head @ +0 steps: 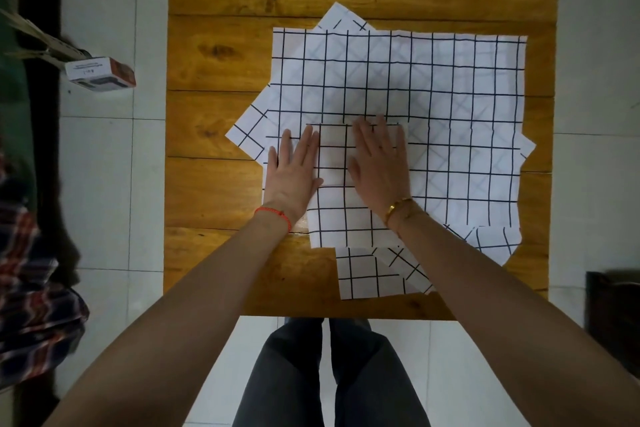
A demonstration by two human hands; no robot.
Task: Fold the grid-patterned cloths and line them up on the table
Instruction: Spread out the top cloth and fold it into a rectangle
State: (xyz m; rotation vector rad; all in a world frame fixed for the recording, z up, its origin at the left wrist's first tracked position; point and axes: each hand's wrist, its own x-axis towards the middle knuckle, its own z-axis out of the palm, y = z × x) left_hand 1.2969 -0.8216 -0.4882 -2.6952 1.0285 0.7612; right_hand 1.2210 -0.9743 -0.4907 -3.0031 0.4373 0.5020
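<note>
A small folded white cloth with a black grid point(337, 184) lies on top of a pile of unfolded grid cloths. The top spread cloth point(450, 97) covers most of the pile; corners of other cloths point(247, 133) stick out beneath it at the left, top and front. My left hand point(294, 173) lies flat, fingers apart, on the folded cloth's left edge. My right hand point(379, 163) presses flat on its right half. Neither hand grips anything.
The wooden table point(214, 201) shows bare planks at the far side and down the left strip. A small cardboard box point(100, 74) lies on the tiled floor to the left. A plaid fabric point(31, 281) sits at the left edge, a dark object point(613, 315) at the right.
</note>
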